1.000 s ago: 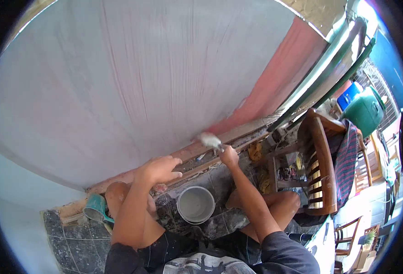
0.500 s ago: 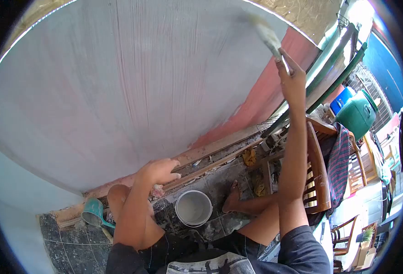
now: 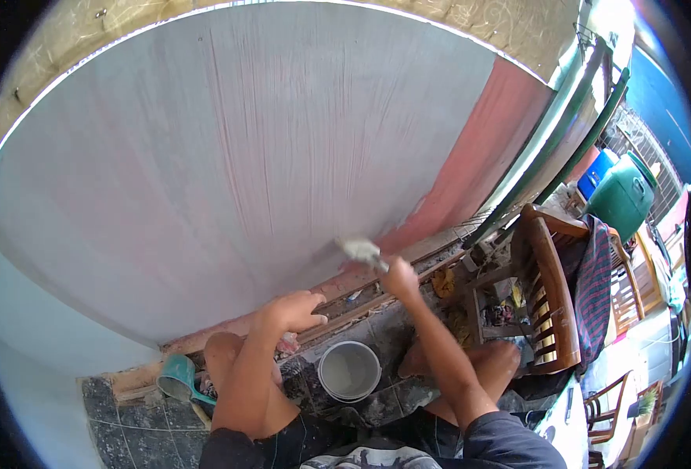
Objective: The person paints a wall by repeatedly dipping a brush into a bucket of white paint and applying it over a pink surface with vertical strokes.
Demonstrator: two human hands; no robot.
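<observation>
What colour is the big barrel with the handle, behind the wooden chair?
The barrel is green; it shows best in the head view.

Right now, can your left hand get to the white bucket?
Yes, I think so. The bucket sits on the floor between the legs, just below and beside my left hand, which looks empty, and nothing seems to block the way.
</observation>
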